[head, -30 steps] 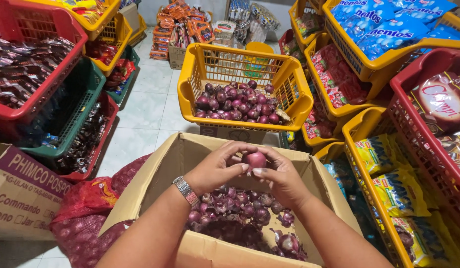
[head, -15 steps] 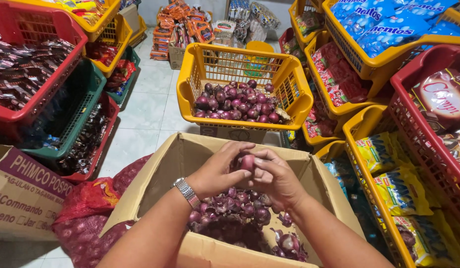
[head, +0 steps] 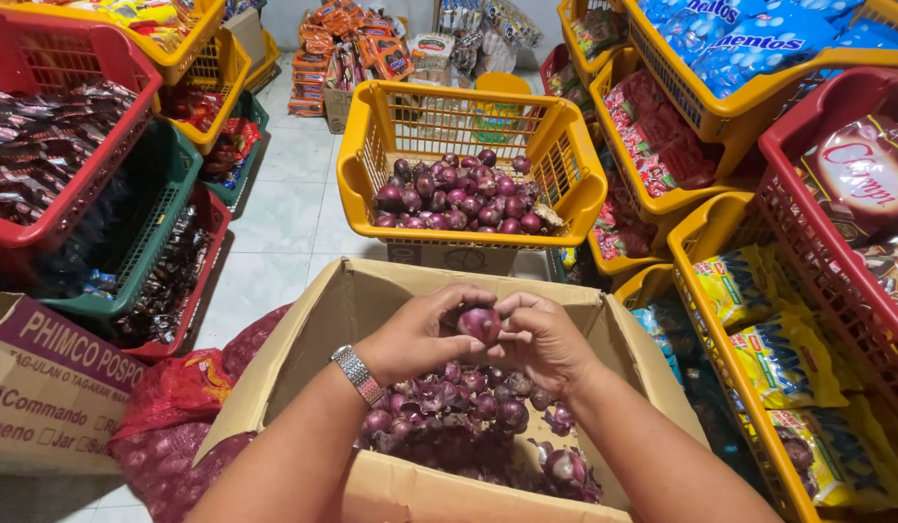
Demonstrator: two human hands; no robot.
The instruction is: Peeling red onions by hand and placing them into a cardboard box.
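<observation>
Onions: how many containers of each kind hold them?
Yellow basket: 1
Cardboard box: 1
Red mesh sack: 1
Total: 3, besides one onion held between left hand and right hand.

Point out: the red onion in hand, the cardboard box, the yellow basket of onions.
red onion (head: 479,323), head view, its exposed front skin
cardboard box (head: 344,298), head view, left inner wall
yellow basket (head: 358,181), head view, left rim

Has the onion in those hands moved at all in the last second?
Barely. The red onion remains held by both hands over the cardboard box, at about the same spot short of the box's far rim.
</observation>
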